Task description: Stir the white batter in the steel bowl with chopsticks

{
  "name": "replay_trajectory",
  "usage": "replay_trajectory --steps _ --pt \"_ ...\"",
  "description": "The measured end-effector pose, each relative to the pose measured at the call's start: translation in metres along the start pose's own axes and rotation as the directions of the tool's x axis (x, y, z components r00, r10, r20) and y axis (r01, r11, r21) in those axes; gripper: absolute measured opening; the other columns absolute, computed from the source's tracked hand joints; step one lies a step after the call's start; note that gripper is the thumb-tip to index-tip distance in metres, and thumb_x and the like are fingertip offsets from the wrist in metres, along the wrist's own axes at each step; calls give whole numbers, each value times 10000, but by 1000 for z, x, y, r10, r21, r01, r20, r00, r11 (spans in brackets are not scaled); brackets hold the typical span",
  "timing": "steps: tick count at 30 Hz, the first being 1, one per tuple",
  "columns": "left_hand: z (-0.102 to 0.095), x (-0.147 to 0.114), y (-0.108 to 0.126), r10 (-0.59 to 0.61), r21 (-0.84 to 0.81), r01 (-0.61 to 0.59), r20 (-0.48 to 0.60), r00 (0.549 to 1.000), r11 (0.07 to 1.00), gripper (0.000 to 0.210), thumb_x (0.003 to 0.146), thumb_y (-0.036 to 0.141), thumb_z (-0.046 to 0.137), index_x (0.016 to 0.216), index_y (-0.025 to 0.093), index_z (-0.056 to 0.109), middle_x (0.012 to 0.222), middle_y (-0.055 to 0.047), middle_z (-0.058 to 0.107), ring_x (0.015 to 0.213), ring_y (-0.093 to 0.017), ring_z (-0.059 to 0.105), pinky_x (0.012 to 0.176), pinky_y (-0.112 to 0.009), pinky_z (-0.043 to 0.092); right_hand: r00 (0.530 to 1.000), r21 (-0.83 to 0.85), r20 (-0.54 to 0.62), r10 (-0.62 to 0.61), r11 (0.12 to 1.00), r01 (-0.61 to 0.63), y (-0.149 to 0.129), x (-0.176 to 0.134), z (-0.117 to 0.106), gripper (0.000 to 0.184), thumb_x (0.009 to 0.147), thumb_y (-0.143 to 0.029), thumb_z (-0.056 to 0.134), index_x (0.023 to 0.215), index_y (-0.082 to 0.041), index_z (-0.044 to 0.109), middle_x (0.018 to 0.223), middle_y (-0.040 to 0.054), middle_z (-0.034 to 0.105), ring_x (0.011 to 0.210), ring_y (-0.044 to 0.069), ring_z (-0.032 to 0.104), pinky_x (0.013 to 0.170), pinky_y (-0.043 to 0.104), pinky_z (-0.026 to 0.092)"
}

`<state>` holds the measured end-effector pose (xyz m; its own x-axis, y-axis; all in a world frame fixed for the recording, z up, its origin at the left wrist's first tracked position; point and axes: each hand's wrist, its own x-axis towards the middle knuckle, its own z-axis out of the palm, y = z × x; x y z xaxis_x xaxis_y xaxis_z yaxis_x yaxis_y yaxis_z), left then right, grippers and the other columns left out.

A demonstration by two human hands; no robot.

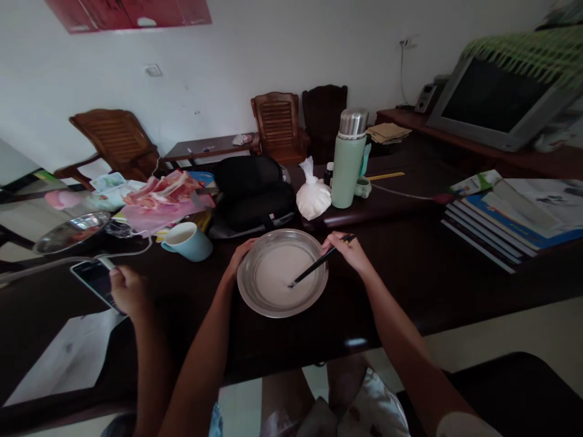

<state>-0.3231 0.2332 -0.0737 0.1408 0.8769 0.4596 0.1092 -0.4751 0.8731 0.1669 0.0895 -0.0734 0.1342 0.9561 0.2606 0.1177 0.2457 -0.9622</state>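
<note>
A round metal bowl point(244, 284) stands on the dark table, with a pale, milky batter point(277, 267) in it. My left hand point(240, 254) grips the bowl at its left rim; some of its fingers are hidden behind the wall. Over the right rim, my right hand point(348, 250) is closed around black chopsticks point(319, 262). They slant down to the left, and their tips dip into the batter near the bowl's middle. Behind the bowl sits a tied plastic bag of white powder point(314, 199), beside a green thermos point(350, 164).
At left, another person's hand point(127, 288) holds a phone point(96, 280). A light blue mug point(187, 241), black bag point(255, 191), raw meat point(166, 189) and metal basin point(73, 232) are on the table's left side. Stacked books point(514, 221) lie at right.
</note>
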Motion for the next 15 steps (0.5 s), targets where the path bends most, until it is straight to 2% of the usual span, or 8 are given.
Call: replay_trajectory --steps 2,4,7,10,13,15 --pt "11 2 11 -27 25 27 -6 1000 999 628 906 728 155 1138 352 603 771 4 653 863 -227 708 645 -376 623 996 -53 80 -43 997 47 2 0 6 436 866 -582 539 753 -206 729 734 37 735 738 193 686 741 322 518" --pt "19 3 18 -51 8 51 11 999 999 665 902 733 143 1032 319 647 743 -9 655 848 -228 712 645 -372 621 992 -125 81 -94 987 104 3 1 9 417 876 -557 538 753 -214 740 811 42 747 824 198 681 802 330 506" --pt "23 4 22 -140 -16 142 94 986 990 717 922 684 116 895 270 701 699 -20 666 827 -219 715 593 -313 586 994 -123 -57 -89 989 82 5 3 2 391 865 -549 562 760 -212 731 776 40 746 787 199 686 797 331 505" --pt "22 3 21 -211 -14 215 144 967 976 642 925 594 209 852 250 746 724 -16 689 826 -217 711 539 -286 542 986 -33 -164 -31 999 26 4 2 -6 416 854 -576 561 741 -200 702 627 27 715 637 193 680 726 328 519" --pt "23 2 20 -249 -30 255 135 959 967 513 901 641 331 952 319 727 801 -4 703 866 -214 708 563 -311 579 998 -1 -68 -7 1000 7 3 0 -4 442 860 -591 540 744 -197 702 601 25 706 597 188 674 678 322 526" --pt "24 1 18 -275 -53 281 106 956 958 540 905 710 278 1069 369 662 865 -2 697 918 -218 702 630 -362 617 998 -20 57 -25 999 26 4 0 3 433 862 -584 544 774 -199 721 682 36 730 668 191 687 703 324 530"
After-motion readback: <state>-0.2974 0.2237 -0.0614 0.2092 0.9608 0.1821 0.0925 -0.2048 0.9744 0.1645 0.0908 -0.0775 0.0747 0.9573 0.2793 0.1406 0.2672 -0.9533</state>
